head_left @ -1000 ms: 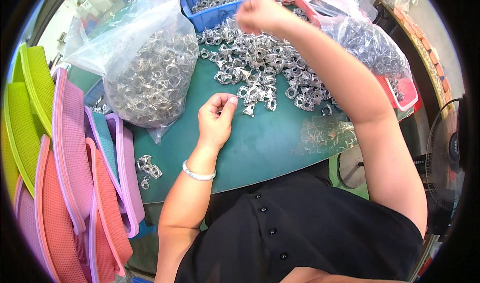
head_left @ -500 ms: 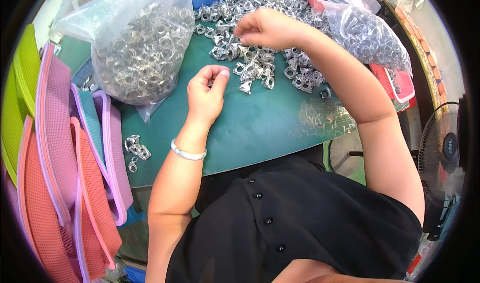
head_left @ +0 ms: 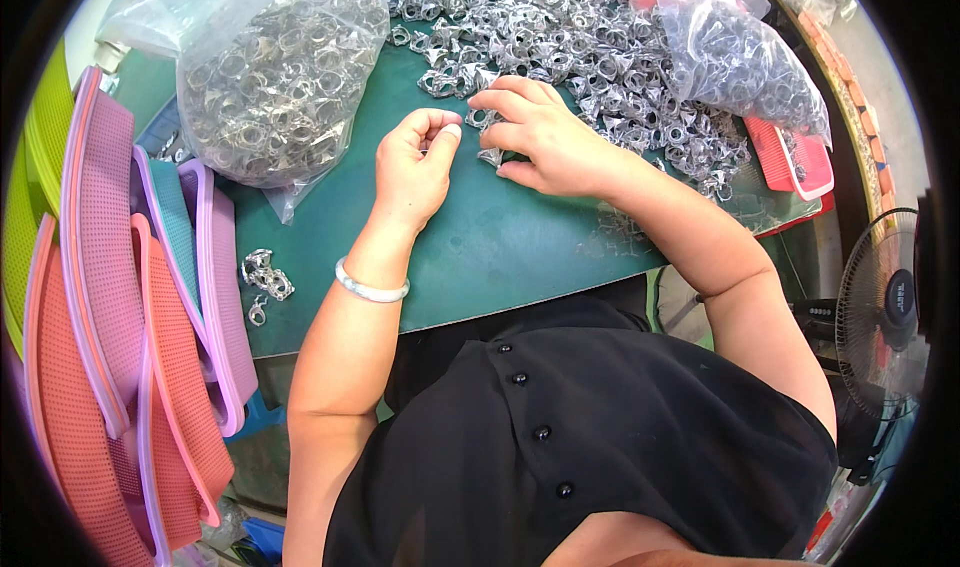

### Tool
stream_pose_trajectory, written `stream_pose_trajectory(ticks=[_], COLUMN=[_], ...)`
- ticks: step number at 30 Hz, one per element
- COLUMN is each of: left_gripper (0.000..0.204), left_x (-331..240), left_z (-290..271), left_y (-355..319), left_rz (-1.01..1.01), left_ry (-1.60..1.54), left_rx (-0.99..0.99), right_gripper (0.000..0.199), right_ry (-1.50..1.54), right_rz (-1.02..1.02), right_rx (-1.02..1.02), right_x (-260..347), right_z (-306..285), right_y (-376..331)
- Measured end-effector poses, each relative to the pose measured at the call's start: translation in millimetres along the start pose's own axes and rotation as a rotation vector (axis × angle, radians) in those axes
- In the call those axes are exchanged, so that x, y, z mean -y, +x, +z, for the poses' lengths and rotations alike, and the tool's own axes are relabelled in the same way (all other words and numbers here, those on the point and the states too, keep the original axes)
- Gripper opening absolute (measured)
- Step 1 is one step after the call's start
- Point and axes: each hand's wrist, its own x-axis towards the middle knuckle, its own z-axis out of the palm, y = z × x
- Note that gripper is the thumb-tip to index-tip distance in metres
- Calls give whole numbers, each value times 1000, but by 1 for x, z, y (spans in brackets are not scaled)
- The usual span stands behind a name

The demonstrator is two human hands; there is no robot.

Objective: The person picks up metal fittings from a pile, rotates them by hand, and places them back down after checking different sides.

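Small silvery metal castings (head_left: pixel 560 27) with ring-shaped holes lie heaped on the green table (head_left: pixel 470 257). At the near edge of this heap is my right hand (head_left: pixel 550 142), its fingers spread and curved over a few castings, which show at the fingertips and beside the thumb. Its palm hides whatever lies beneath. To its left, just above the table, my left hand (head_left: pixel 412 172) is closed with thumb and forefinger together. Whether something small sits inside that hand cannot be made out. A pale bangle circles the left wrist.
A clear plastic bag (head_left: pixel 285 97) full of castings stands at the left back. Another filled bag (head_left: pixel 745 67) leans at the right, above a red tray (head_left: pixel 790 157). Pink, purple and green baskets (head_left: pixel 110 267) crowd the left side. Several loose castings (head_left: pixel 268 277) lie near them. A fan (head_left: pixel 880 312) stands right.
My right hand has come down from the middle of the heap toward me, onto the castings at its near edge. My left hand stays closed in nearly the same place. The view has shifted slightly.
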Motion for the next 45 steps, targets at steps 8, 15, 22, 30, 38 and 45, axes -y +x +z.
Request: stream_pose_trajectory(ticks=[8,15,22,30,38,45], left_gripper=[30,31,34,37,37,40], left_x=[-20,-15,-12,-8,-10,-9], left_z=[-3,5,10,11,12,12], left_y=[-8,-8,-10,-10,-10,-11], left_rz=[-136,86,202,246,267,255], left_ry=[-371,-309,-219,-107,-88,-119], left_rx=[287,254,164,144,148,157], right_gripper=[32,41,45,44,36,35], right_ry=[497,566,622,654,708,775], right_rz=[82,135,236,225,246,276], right_rx=[-209,-338,-260,-271,-269,-269], right_x=[-2,-1,-1,-1,1,0], right_z=[-8,0,-3,-2,-3,-1], right_y=[1,-5,-12,-13,-11,-13])
